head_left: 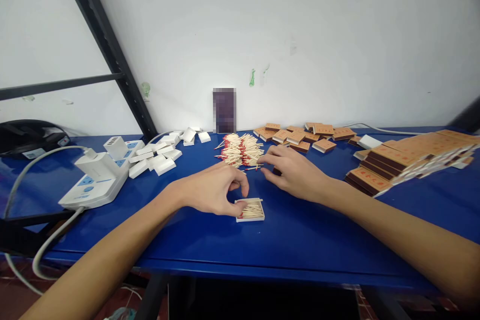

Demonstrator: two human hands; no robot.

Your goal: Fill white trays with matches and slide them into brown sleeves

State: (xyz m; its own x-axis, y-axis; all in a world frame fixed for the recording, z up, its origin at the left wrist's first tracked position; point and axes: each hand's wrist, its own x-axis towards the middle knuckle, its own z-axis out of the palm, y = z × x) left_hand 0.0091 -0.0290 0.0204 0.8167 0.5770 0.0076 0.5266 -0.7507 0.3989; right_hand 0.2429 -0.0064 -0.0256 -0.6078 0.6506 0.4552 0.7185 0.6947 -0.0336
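A small white matchbox tray [250,219] filled with matches lies on the blue table near its front. My left hand [213,191] is over the tray's left end, its thumb at the matches and its curled index finger raised a little apart from the thumb. A heap of loose red-tipped matches [240,150] lies behind the tray. My right hand [294,172] is at the heap's right side, with bent fingers and a gap between thumb and index finger. A dark brown matchbox edge [277,171] shows partly behind these fingers; whether they touch it I cannot tell.
White empty trays [159,155] lie scattered at the left. Orange matchbox covers [296,136] are piled at the back right, with stacked ones [390,162] farther right. A white power strip [95,190] with cables is at the left. A dark pixelated rectangle [224,110] stands against the wall.
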